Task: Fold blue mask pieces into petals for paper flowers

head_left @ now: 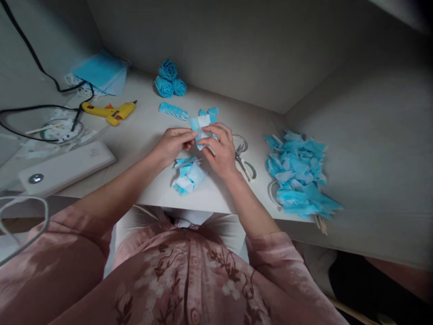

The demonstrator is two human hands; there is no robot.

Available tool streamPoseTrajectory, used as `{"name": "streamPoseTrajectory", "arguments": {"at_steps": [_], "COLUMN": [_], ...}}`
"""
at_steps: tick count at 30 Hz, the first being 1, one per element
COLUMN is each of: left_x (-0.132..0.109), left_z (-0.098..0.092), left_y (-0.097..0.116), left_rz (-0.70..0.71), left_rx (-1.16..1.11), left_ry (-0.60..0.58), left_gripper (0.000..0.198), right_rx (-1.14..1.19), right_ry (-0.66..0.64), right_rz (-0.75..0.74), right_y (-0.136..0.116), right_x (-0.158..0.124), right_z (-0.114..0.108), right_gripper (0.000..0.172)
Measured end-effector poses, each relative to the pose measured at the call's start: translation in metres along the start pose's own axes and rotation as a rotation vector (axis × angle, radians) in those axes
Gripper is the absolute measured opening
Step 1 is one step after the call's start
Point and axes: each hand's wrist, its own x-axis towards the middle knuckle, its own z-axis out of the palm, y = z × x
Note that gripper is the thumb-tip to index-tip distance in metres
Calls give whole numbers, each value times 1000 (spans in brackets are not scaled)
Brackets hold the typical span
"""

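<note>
My left hand and my right hand meet above the middle of the white table. Both pinch a small folded piece of blue and white fabric between the fingertips. Just under the hands, near the table's front edge, lies a small heap of cut blue and white pieces. Scissors rest on the table right beside my right hand.
Three blue fabric roses and a blue folded strip lie at the back. A yellow glue gun, black cables, stacked blue masks and a white power strip sit left. A large pile of blue scraps with wooden sticks lies right.
</note>
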Motion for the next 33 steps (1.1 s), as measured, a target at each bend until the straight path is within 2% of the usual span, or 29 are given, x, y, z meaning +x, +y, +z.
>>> {"name": "streamPoseTrajectory", "arguments": {"at_steps": [4, 10, 17, 21, 25, 30, 33], "left_x": [1, -1, -4, -3, -2, -3, -4], "left_z": [-1, -1, 0, 0, -1, 1, 3], "left_y": [-2, -2, 0, -1, -4, -1, 1], "left_rz": [13, 12, 43, 47, 59, 59, 28], "left_rx": [7, 110, 172, 198, 206, 242, 265], "left_ry": [12, 29, -15, -27, -31, -29, -47], "left_gripper": [25, 29, 35, 34, 34, 37, 30], "right_rx": [69, 230, 675, 786, 782, 769, 745], "right_ry": [87, 140, 213, 202, 212, 219, 200], "right_rz": [64, 287, 570, 688, 684, 607, 600], "right_y": [1, -4, 2, 1, 1, 2, 2], "right_x": [0, -1, 0, 2, 2, 1, 0], "right_z": [1, 2, 11, 11, 10, 11, 11], "right_gripper": [15, 22, 35, 38, 39, 52, 57]}}
